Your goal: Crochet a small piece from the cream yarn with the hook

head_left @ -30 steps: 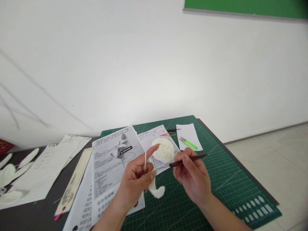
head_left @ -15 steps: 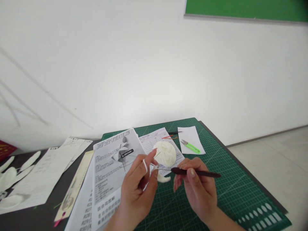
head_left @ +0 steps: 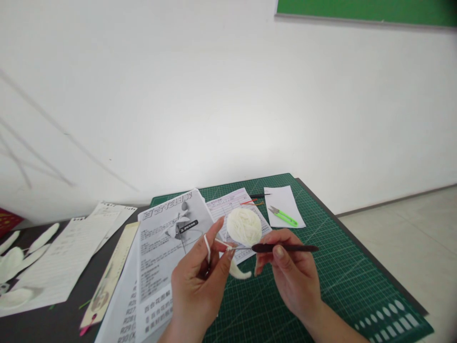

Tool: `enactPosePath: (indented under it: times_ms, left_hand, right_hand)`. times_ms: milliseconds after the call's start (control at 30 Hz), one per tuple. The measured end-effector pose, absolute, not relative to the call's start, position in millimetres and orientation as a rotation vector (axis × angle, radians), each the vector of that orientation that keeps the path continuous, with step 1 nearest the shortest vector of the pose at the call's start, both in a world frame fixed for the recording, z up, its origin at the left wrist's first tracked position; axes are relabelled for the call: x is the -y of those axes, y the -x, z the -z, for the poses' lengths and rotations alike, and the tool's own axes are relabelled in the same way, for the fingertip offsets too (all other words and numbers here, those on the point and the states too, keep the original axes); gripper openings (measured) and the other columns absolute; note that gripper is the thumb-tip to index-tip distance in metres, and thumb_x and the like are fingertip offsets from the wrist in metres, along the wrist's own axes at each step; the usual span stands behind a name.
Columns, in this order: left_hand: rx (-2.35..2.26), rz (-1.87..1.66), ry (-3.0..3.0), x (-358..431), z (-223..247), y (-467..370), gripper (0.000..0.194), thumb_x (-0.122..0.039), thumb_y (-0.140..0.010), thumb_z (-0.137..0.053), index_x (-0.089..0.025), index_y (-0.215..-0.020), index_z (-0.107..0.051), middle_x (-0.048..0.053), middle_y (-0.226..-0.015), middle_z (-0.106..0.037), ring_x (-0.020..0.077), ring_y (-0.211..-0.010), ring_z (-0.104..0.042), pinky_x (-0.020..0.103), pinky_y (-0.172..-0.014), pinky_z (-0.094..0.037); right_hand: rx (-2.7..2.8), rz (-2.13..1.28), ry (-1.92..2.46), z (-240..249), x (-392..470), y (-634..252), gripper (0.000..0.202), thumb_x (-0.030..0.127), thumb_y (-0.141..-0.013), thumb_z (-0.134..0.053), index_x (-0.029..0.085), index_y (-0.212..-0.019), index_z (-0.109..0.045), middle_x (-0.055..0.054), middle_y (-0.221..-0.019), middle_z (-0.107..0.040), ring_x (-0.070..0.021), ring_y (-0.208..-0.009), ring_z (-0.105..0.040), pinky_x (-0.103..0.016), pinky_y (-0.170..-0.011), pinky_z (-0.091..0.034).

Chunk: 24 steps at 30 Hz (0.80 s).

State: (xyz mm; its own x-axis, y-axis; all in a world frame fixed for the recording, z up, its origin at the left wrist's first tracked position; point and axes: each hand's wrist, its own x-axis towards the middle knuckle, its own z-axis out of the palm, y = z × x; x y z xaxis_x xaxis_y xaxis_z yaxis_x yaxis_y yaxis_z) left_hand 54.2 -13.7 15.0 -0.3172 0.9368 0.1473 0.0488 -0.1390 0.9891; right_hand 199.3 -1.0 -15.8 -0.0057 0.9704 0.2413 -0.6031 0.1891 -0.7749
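Observation:
My left hand [head_left: 202,276] pinches a small white crochet piece [head_left: 240,272] whose curved end hangs below the fingers. White yarn [head_left: 207,247] loops round the raised index finger and runs to the stitches. In my right hand [head_left: 294,274] is a crochet hook [head_left: 285,248] with a dark handle, gripped between thumb and fingers. Its thin metal shaft points left and meets the work at my left fingertips; the very tip is too small to make out. Just beyond the hands sits a ball of white yarn [head_left: 244,226].
A green cutting mat [head_left: 342,276] lies under the hands. Green thread snips [head_left: 283,216] rest on white paper [head_left: 282,195] at the back. To the left are a printed pattern sheet [head_left: 153,257], a ruler [head_left: 109,276], handwritten pages [head_left: 76,257] and white crocheted petals [head_left: 14,262].
My left hand has shifted slightly left and its index finger stands straighter, with the yarn loop lower on it. The hook has moved a little left and up and lies more level.

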Motion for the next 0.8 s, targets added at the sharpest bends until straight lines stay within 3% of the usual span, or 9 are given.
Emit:
enactPosePath:
  times_ms: [333, 800]
  left_hand:
    - [-1.349, -1.558, -1.123, 13.6, -15.5, -55.1, 0.047, -0.021, -0.074, -0.073, -0.030, -0.119, -0.066, -0.006, -0.068, -0.060, 0.0086, -0.057, -0.051, 0.016, -0.052, -0.043]
    - [-1.045, -1.522, -0.758, 6.2, -29.2, -51.0, 0.052, -0.010, -0.060, -0.082, -0.030, -0.107, -0.073, -0.006, -0.062, -0.063, 0.0077, -0.062, -0.061, 0.016, -0.066, -0.049]
  right_hand:
    - [0.974, -1.275, 0.481, 16.4, -6.1, -205.0, 0.007, 0.023, -0.081, -0.070, 0.024, -0.085, -0.075, -0.003, -0.079, -0.063, -0.0132, -0.059, -0.062, -0.026, -0.048, -0.055]
    - [1.307, -1.212, 0.553, 15.3, -2.2, -219.6, 0.012, 0.028, -0.085, -0.065, 0.027, -0.079, -0.075, -0.005, -0.082, -0.066, -0.0191, -0.070, -0.065, -0.034, -0.064, -0.050]
